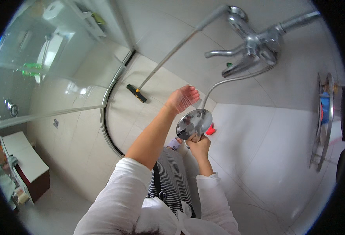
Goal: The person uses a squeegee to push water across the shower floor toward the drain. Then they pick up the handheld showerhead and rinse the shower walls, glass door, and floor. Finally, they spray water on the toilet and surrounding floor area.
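My right hand (199, 146) grips the handle of a chrome hand shower head (194, 124), whose shiny round face shows reflections. Thin streams of water run across my left hand (183, 99), which is held just beyond the shower head with fingers slightly curled and nothing in it. From behind the shower head, a flexible metal hose (234, 78) curves up to a chrome wall mixer tap (251, 44). A long-handled floor brush (136, 93) stands with its dark head on the tiles, its grey handle leaning up by the tap.
A curved metal shower track (103, 123) crosses the floor, with a glass panel (66, 73) at left. A red object (210, 129), partly hidden, is near the shower head. At right hangs a metal wall rack (330, 117) holding items. A white-topped cabinet (25, 157) stands lower left.
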A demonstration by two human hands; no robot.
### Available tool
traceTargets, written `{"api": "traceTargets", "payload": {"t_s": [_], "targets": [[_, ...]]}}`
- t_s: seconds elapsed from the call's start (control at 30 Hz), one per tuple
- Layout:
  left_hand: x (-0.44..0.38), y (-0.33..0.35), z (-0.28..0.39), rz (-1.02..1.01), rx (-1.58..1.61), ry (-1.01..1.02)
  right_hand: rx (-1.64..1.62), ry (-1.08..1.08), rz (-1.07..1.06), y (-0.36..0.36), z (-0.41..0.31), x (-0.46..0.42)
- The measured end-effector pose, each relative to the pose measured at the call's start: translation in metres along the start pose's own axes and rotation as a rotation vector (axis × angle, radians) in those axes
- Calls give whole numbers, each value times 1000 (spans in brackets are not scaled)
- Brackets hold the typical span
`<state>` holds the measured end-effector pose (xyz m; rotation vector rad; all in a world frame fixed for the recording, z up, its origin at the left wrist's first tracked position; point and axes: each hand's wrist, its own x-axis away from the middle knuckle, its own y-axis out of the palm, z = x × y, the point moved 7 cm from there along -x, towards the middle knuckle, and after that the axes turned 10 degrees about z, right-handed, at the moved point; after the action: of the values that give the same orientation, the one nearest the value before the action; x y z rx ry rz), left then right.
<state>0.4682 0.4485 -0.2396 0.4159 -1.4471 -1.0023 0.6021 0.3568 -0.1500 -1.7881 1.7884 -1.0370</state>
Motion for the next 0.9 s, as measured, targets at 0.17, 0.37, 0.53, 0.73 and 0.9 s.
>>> {"api": "traceTargets", "payload": {"t_s": [0.17, 0.37, 0.53, 0.73, 0.9], "targets": [[1, -14, 24, -6, -207, -23, -133, -118, -64, 38, -2, -11], [42, -58, 60, 179, -569, 167, -455, 44, -247, 71, -43, -28], [148, -129, 133, 752, -1344, 829, -661, 17, -333, 66, -118, -33], [415, -101, 291, 1347, -2423, 1498, -793, -89, -425, 9, -228, -35], [489, -36, 306, 1105, -2730, 1156, -829, -156, -394, -3, -271, -40]]}}
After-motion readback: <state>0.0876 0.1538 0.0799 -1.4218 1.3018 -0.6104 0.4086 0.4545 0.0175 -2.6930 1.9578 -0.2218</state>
